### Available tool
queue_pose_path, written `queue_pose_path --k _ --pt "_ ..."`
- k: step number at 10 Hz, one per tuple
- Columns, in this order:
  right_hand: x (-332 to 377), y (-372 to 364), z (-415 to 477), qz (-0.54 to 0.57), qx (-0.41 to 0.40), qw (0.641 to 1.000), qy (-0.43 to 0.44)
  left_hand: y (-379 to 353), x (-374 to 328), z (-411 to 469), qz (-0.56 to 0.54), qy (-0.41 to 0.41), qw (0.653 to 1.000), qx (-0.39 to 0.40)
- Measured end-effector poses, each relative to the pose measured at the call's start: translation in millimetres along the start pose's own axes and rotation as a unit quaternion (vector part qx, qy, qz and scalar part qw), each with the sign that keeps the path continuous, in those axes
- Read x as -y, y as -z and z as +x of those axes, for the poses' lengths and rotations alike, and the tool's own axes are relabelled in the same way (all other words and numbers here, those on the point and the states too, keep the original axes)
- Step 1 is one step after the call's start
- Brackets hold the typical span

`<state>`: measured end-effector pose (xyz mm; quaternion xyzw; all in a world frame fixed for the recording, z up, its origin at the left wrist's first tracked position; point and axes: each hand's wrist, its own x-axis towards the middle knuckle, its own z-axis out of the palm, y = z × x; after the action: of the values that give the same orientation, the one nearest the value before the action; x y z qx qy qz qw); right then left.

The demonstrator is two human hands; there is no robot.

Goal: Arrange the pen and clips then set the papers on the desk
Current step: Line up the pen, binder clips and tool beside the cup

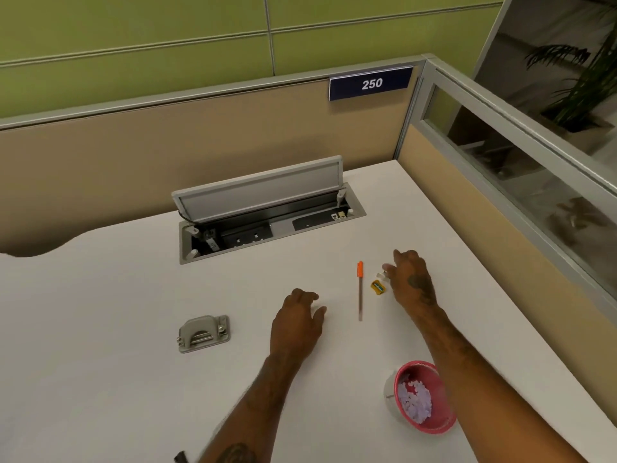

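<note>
A thin pen (360, 290) with an orange cap lies on the white desk (133, 379), pointing away from me. Right of it sits a small yellow sharpener (378, 287). My right hand (412, 279) hovers just right of the sharpener, its fingertips pinching a small pale object (381, 275) that may be a clip. My left hand (297, 322) rests on the desk left of the pen, fingers loosely apart, holding nothing. No papers are visible.
A pink cup (421, 396) with pale bits inside lies tipped near the front right. A grey hole punch (203, 333) sits at the left. An open cable tray (263, 215) with a raised lid is at the back. Partition walls (467, 208) bound the desk behind and right.
</note>
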<state>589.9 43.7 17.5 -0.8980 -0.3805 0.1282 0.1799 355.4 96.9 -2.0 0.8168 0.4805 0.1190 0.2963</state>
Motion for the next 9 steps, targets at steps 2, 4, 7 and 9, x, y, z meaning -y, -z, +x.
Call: queue_pose_path --k 2,4,7,9 --pt "98.6 -15.6 -89.0 0.103 -0.056 0.987 0.113 65.9 72.2 -72.9 0.064 -0.011 0.996 -0.061" --pt "153.2 -82.6 -223.8 0.07 0.06 0.97 0.226 104.7 154.8 -162.5 0.109 0.031 0.993 -0.046" --pt "144.3 -136.6 -340.6 -0.047 0.208 0.958 0.193 99.8 204.3 -239.9 0.106 0.013 0.993 0.055" --pt "118.0 -154.1 -358.9 -0.052 0.182 0.965 0.181 91.9 206.1 -248.6 0.127 -0.011 0.991 0.037"
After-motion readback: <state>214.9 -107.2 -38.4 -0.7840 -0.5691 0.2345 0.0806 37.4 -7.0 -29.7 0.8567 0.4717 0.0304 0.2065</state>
